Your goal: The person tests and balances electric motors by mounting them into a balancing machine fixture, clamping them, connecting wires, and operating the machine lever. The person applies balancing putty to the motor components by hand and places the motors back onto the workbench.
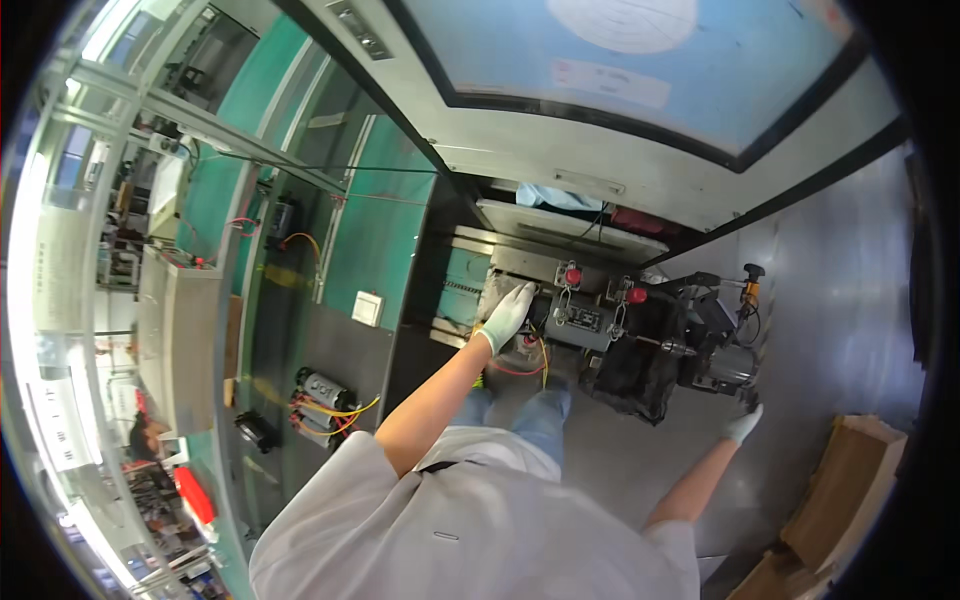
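Observation:
My left hand [508, 318], in a white glove, is at the left end of a bench machine. Its fingers lie around the end of a dark motor [538, 312], with red and yellow wires [545, 362] hanging below it. Beside the motor is a grey block [580, 318] with a label plate, chains and two red knobs [573, 275]. My right hand [742, 425], also gloved, reaches to a small dark handle [749, 400] under a grey drive motor [728, 368]. Its fingers are small in view and seem closed on the handle.
Loose motors with coloured wires [325, 392] lie on the bench to the left, near a white switch box [367, 309]. A big framed cabinet panel [600, 130] stands ahead. Black cloth [632, 375] hangs from the machine. Cardboard boxes [845, 490] stand at the lower right.

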Demonstrator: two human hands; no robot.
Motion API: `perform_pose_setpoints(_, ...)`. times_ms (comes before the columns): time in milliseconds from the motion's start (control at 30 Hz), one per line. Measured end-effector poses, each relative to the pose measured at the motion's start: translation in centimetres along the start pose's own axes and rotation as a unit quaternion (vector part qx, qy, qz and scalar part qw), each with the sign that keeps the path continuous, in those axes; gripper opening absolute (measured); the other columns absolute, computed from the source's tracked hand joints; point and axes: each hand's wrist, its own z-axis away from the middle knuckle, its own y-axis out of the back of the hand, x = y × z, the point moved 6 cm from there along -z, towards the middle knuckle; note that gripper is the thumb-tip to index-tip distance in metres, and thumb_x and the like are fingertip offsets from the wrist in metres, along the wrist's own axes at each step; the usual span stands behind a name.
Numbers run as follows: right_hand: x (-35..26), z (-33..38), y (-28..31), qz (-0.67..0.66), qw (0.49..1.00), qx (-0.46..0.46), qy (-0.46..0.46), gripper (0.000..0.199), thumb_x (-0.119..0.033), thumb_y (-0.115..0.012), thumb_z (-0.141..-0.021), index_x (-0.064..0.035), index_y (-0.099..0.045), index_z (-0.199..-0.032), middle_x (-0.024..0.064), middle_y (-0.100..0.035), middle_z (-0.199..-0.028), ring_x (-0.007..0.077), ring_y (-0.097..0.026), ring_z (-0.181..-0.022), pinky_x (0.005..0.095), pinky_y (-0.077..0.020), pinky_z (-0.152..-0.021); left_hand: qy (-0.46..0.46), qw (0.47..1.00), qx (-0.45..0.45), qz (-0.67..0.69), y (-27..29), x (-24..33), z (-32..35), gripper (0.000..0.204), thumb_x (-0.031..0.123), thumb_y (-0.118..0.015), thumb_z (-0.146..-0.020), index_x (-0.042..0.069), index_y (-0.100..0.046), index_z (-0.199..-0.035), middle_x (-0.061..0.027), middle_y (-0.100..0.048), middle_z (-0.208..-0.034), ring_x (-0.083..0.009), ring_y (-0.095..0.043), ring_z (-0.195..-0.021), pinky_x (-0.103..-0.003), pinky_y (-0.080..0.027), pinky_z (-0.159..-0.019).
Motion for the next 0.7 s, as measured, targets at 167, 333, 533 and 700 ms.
perform_pose_setpoints(167,4.2,7.7,5.3,0.213,0.977,0.011,0.015,0.051,-0.037,-0.037,-0.103,-0.0059,-0.05,-0.141,0.0096,-0.062,-0.131,0.0268,-0.055,-0.124,0.0377,-0.0358,-0.109,0.022,0.994,-0.036,0.104,0.2,3.6,1.9,0.061,0.043,-0.044,-0.102,-0.005,-0.045,-0.14,-0.0242,-0.052,-0.14,-0.0302,-0.048,-0.133,-0.033,-0.035,-0.11)
perform_pose_setpoints(333,3.8,14.4,9.0,0.226,0.968,0.104,-0.013,0.051,-0.036,-0.039,-0.103,0.0,-0.048,-0.139,0.0149,-0.059,-0.133,0.0288,-0.055,-0.125,0.0434,-0.0366,-0.111,-0.075,0.993,0.086,0.0,3.8,1.7,4.4,0.063,0.043,-0.043,-0.102,-0.007,-0.043,-0.14,-0.0283,-0.048,-0.142,-0.0397,-0.042,-0.136,-0.038,-0.032,-0.114)
perform_pose_setpoints(533,0.6,7.9,10.5,0.202,0.976,0.062,0.055,0.05,-0.032,-0.043,-0.103,0.0039,-0.049,-0.137,0.0171,-0.058,-0.131,0.0298,-0.059,-0.117,0.0364,-0.0445,-0.103,0.044,0.972,0.028,0.227,0.8,1.9,0.9,0.053,0.041,-0.042,-0.104,0.004,-0.048,-0.142,-0.0122,-0.054,-0.138,-0.0244,-0.05,-0.129,-0.035,-0.039,-0.107)
perform_pose_setpoints(700,0.9,-1.4,12.5,0.25,0.96,0.08,0.099,0.054,-0.036,-0.038,-0.105,0.0062,-0.048,-0.137,0.0199,-0.056,-0.134,0.0284,-0.056,-0.122,0.04,-0.0404,-0.108,0.17,0.929,-0.054,0.326,-4.2,3.8,-0.4,0.039,0.033,-0.045,-0.102,0.007,-0.056,-0.13,-0.0076,-0.066,-0.12,-0.0196,-0.064,-0.109,-0.036,-0.052,-0.092)
